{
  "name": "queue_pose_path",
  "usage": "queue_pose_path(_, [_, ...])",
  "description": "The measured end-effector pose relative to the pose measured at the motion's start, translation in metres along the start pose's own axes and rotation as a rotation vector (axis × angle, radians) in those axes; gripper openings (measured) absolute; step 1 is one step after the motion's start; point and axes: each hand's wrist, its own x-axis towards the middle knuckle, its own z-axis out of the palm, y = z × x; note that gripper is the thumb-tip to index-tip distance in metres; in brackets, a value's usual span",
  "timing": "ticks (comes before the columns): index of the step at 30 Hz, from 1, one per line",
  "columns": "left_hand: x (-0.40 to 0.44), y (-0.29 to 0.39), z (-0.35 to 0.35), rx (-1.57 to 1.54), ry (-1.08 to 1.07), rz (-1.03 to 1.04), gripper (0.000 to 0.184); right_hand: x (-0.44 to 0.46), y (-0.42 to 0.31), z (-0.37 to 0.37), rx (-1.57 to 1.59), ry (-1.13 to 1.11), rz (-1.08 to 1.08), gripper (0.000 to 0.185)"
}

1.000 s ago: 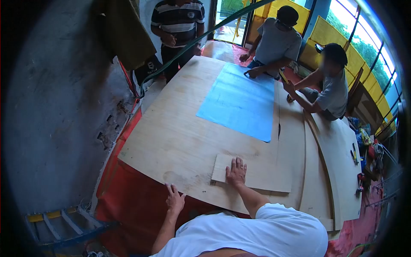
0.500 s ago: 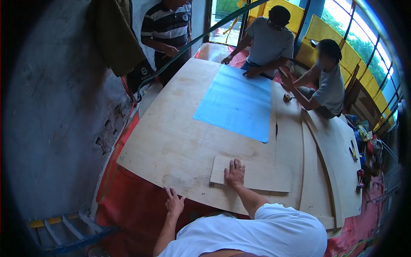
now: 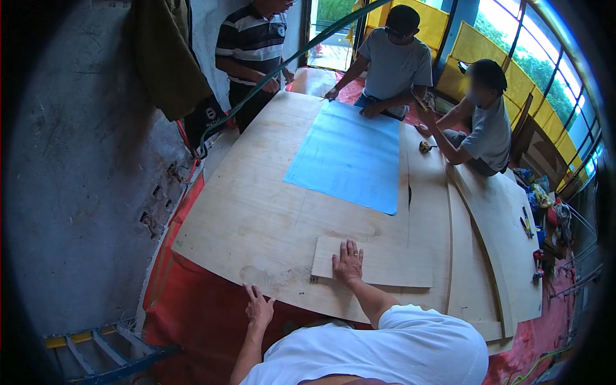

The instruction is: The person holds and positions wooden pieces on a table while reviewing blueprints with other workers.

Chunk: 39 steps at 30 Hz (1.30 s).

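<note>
My right hand [image 3: 348, 263] lies flat with fingers stretched on a small rectangular wooden board [image 3: 398, 266]. That board rests on a large plywood sheet [image 3: 237, 199] near its close edge. At the same edge, further left, my left hand [image 3: 260, 307] has its fingers spread, the tips at the sheet's rim; nothing shows in its grasp. Beyond the small board a blue sheet [image 3: 346, 157] lies flat on the plywood, and a person's hands [image 3: 371, 110] touch its far edge.
Across the plywood are a person in a striped shirt [image 3: 253, 45], one in grey [image 3: 398, 64] and a crouching one [image 3: 487, 122]. A tape measure [image 3: 426, 147] and curved wooden strip [image 3: 481, 237] lie right. A ladder [image 3: 106, 350] stands lower left; a green strap [image 3: 301, 51] crosses above.
The whole view has shifted slightly. Both my hands keep their places on the board and at the plywood's edge. The person in the striped shirt has shifted their arms a little.
</note>
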Motion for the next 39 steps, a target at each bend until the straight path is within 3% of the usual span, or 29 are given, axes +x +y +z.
queue_pose_path(39, [0.001,-0.002,0.002,-0.038,0.022,0.004,0.085,0.0,0.001,0.0,0.013,0.011,-0.002,0.065])
